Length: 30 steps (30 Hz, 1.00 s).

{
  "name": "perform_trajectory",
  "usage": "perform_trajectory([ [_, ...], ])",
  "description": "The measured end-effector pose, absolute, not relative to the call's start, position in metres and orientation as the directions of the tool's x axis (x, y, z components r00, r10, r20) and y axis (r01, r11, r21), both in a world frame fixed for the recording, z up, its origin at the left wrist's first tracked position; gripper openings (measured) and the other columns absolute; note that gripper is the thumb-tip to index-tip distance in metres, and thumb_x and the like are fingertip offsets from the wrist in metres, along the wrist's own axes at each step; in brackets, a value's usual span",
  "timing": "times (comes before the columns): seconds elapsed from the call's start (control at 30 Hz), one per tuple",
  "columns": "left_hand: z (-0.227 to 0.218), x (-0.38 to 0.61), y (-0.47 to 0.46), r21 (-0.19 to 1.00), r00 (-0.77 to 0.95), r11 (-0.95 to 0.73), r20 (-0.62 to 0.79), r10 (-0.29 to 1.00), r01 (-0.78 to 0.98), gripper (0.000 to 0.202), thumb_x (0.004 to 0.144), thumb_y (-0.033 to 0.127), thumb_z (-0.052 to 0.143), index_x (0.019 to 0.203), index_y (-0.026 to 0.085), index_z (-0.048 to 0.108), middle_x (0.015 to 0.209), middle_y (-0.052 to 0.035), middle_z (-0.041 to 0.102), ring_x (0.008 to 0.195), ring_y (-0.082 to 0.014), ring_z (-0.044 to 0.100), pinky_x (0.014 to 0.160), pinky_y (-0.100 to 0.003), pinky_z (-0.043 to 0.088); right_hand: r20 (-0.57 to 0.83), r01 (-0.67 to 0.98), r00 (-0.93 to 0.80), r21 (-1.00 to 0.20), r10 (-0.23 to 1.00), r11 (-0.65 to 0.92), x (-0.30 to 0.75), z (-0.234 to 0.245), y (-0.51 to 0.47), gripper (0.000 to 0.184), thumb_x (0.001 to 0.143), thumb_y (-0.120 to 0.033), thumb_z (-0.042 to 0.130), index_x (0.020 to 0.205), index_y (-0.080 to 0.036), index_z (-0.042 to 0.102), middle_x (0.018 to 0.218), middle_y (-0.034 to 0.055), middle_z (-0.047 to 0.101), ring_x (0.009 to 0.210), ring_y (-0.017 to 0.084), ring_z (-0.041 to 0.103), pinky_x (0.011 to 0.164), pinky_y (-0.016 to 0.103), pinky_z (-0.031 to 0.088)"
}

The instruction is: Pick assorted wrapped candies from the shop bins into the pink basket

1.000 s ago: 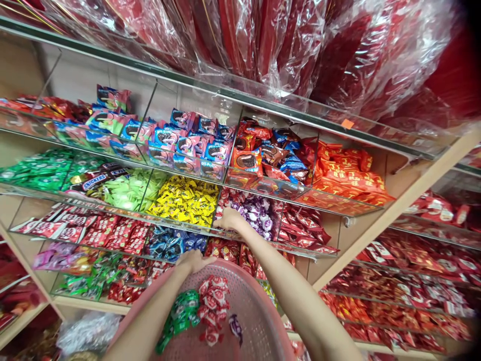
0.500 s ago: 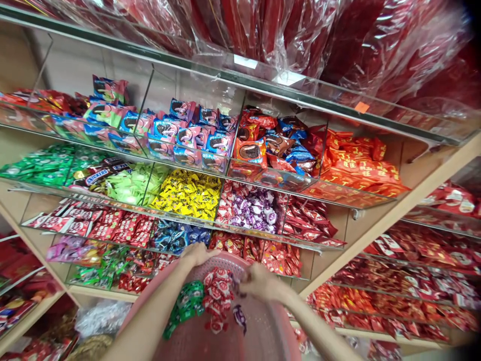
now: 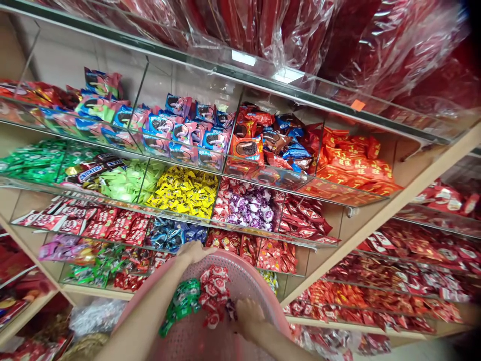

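My left hand (image 3: 196,251) is closed over the far rim of a pink perforated plastic basket (image 3: 259,281). My right hand (image 3: 248,317) is inside the basket, blurred, its fingers pointing down and left. Purple-and-white wrapped candies (image 3: 231,310) show right at its fingertips; whether they are gripped or lying loose cannot be made out. Beside them lies a heap of red-and-white wrapped candies (image 3: 214,291). Green wrapped candies (image 3: 185,299) sit to the left of that heap, partly behind my left forearm.
Ahead rise shelves with clear dividers, holding purple candies (image 3: 251,208), yellow candies (image 3: 184,193), a Snickers pack (image 3: 90,173) and cookie packs (image 3: 246,149). A wooden shelf post (image 3: 370,205) slants at the right. Plastic-wrapped red goods (image 3: 240,30) hang overhead.
My right hand has moved down and slightly left inside the basket, over the spot where a purple candy was. My left hand stays on the rim. The whole view has shifted slightly.
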<state>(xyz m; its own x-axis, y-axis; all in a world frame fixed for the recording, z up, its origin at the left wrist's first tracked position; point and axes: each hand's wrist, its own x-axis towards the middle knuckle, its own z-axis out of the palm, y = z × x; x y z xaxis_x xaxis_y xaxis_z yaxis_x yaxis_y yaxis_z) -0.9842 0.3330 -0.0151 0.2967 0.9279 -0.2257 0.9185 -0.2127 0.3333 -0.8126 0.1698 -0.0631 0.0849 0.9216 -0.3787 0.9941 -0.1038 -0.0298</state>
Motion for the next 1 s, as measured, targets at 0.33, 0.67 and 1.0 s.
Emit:
perform_trajectory([
  [0.33,-0.021,-0.985,0.335,0.328,0.294,-0.214,-0.215,0.931,0.920,0.079,0.061,0.079,0.027,0.085,0.017,0.069,0.101,-0.0172,0.066,0.097,-0.0327,0.059,0.081,-0.039,0.045,-0.255,0.997,0.011,-0.074,0.967,-0.031,-0.809,0.003,0.181,0.026,0.072,-0.035,0.057,0.087,-0.016,0.066,0.089,0.0129,0.067,0.084,0.025,0.062,0.066,0.029,0.044],
  [0.67,-0.023,-0.985,0.337,0.332,0.305,-0.224,-0.217,0.927,0.916,0.081,0.060,0.080,0.025,0.083,0.016,0.069,0.101,-0.0182,0.066,0.097,-0.0328,0.059,0.081,-0.039,0.045,0.386,0.967,0.111,-0.254,0.916,-0.010,-0.791,0.134,0.267,0.027,0.079,-0.042,0.049,0.074,-0.018,0.058,0.077,0.0051,0.062,0.070,0.015,0.054,0.059,0.023,0.031],
  [1.0,-0.024,-0.985,0.338,0.329,0.299,-0.220,-0.214,0.930,0.918,0.082,0.061,0.080,0.025,0.086,0.016,0.069,0.100,-0.0173,0.067,0.097,-0.0334,0.059,0.080,-0.039,0.045,0.278,0.961,0.172,-0.257,0.945,-0.099,-0.808,0.122,0.292,0.039,0.073,-0.056,0.051,0.071,-0.017,0.060,0.084,0.0081,0.062,0.075,0.017,0.057,0.060,0.025,0.034],
])
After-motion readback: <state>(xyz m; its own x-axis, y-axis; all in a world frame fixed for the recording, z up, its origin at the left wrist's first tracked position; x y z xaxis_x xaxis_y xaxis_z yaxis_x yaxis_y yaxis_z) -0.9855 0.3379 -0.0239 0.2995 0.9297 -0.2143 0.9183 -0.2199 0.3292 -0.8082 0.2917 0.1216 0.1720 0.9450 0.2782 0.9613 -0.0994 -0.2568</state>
